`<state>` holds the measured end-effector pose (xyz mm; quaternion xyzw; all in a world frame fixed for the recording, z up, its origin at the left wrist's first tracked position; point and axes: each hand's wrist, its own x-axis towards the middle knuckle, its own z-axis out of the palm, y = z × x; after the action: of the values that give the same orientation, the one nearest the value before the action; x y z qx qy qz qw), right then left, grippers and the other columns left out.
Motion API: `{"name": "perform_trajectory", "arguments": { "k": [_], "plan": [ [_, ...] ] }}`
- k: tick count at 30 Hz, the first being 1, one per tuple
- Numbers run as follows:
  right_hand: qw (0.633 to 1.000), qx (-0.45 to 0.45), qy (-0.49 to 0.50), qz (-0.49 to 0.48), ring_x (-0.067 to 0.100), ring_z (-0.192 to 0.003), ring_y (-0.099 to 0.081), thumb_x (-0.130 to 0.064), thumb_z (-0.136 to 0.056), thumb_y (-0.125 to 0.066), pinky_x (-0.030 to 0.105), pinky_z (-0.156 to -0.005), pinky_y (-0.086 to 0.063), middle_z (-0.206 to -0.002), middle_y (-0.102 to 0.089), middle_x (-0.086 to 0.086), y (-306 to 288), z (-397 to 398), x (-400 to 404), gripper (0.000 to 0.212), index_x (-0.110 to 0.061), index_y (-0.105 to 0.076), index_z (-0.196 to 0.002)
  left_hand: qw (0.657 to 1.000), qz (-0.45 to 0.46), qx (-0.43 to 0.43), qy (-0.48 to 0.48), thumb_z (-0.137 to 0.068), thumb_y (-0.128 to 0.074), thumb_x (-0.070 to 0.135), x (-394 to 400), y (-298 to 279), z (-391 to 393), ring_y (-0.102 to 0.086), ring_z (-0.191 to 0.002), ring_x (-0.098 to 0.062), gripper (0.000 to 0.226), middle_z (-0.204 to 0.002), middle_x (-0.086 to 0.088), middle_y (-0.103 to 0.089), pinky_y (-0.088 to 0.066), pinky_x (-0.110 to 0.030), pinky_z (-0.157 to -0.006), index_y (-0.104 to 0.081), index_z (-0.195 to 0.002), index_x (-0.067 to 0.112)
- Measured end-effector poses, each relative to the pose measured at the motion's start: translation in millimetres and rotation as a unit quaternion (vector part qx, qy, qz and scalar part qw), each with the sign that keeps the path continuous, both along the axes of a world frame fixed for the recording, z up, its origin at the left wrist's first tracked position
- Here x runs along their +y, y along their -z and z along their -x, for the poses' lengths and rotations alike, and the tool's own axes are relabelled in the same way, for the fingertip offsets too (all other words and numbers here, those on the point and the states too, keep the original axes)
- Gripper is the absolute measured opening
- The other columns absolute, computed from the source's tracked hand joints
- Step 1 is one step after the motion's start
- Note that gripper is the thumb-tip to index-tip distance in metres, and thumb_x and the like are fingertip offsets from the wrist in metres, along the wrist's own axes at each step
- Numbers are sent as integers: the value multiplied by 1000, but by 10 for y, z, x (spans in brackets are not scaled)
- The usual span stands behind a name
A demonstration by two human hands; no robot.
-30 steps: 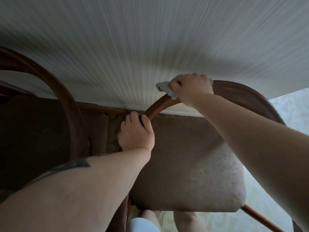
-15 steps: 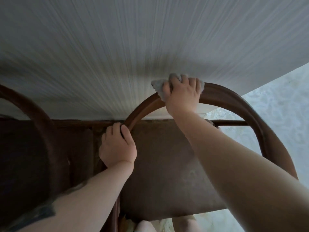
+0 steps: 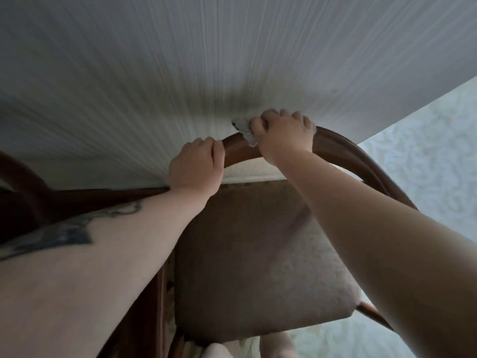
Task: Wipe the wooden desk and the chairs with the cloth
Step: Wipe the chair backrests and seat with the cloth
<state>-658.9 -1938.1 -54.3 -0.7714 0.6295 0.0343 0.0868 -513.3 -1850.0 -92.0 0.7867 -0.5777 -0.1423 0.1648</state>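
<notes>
Cloth (image 3: 245, 130) gripped by R hand (image 3: 284, 135) on chair rail (image 3: 335, 146); L hand (image 3: 196, 169) grips rail.

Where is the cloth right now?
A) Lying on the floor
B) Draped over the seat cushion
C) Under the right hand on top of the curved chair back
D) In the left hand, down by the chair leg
C: the right hand presses the cloth onto the top of the curved chair back, while the left hand grips the same rail bare, just beside it.
</notes>
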Motion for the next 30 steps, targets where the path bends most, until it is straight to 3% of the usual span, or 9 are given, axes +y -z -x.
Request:
{"name": "perform_trajectory", "arguments": {
  "k": [6, 9, 12, 17, 20, 22, 25, 27, 30],
  "plan": [
    [980, -35, -181, -77, 25, -98, -53, -56, -98, -27, 37, -86, -32, -102, -61, 2, -89, -434, 57, 49, -27, -64, -111, 996, -62, -59, -39, -102, -26, 37, -39, -82, 73, -52, -67, -25, 38, -75, -4, -53, -37, -35, -59, -51, -85, 14],
    [993, -19, -49, -109, 24, -78, -55, -59, -96, -30, 32, -72, -38, -86, -60, 3, -66, -50, -249, 48, -23, -62, -97, 998, -35, -54, -28, -103, -24, 35, -7, -41, 75, -45, -54, -20, 35, -59, 6, -40, -27, -29, -51, -45, -81, 17],
    [994, 46, 82, -61, 30, -90, -56, -47, -97, -27, 39, -85, -36, -90, -63, 13, -38, 260, -341, 50, -15, -66, -96, 998, -17, -60, -29, -102, -23, 35, -3, -27, 79, -35, -46, -13, 37, -56, 7, -37, -17, -25, -45, -46, -80, 17],
    [992, -2, -123, 0, 27, -101, -53, -52, -99, -24, 39, -82, -31, -100, -63, 5, 54, -372, 38, 53, -21, -66, -107, 996, -36, -73, -40, -100, -19, 42, -17, -17, 77, -42, -54, -20, 46, -66, 2, -44, -23, -28, -51, -53, -87, 14],
    [974, -77, -193, -89, 22, -93, -58, -56, -98, -29, 34, -78, -33, -94, -65, -4, -39, -330, -58, 45, -33, -65, -111, 995, -56, -63, -45, -102, -27, 37, -24, -46, 84, -45, -61, -24, 41, -73, -1, -46, -30, -33, -57, -56, -93, 10],
    [979, -134, -107, -106, 21, -88, -59, -53, -97, -33, 34, -77, -35, -92, -66, -6, 11, -49, -203, 38, -36, -65, -108, 997, -41, -58, -38, -102, -24, 38, -23, -49, 78, -44, -56, -22, 42, -69, 1, -47, -27, -29, -54, -55, -91, 12],
    [988, -104, 96, 66, 30, -100, -52, -42, -96, -36, 38, -88, -29, -96, -64, 5, 138, 220, -139, 37, -24, -67, -98, 997, -21, -64, -34, -96, -10, 43, -3, -7, 62, -40, -45, -15, 51, -59, 5, -43, -21, -23, -47, -51, -83, 16],
    [981, -84, 141, 103, 29, -105, -49, -40, -96, -35, 39, -99, -24, -104, -63, 7, 205, 61, -26, 40, -21, -68, -106, 997, -16, -61, -36, -95, -10, 43, -1, 20, 64, -39, -43, -15, 51, -56, 6, -40, -24, -22, -47, -50, -80, 16],
    [994, -83, -60, 39, 26, -99, -51, -45, -96, -34, 38, -94, -29, -99, -64, 2, 148, -303, 68, 41, -23, -67, -107, 997, -22, -68, -39, -99, -20, 39, -9, 20, 70, -41, -47, -19, 42, -59, 4, -42, -29, -25, -49, -48, -79, 16]
  ]
}}
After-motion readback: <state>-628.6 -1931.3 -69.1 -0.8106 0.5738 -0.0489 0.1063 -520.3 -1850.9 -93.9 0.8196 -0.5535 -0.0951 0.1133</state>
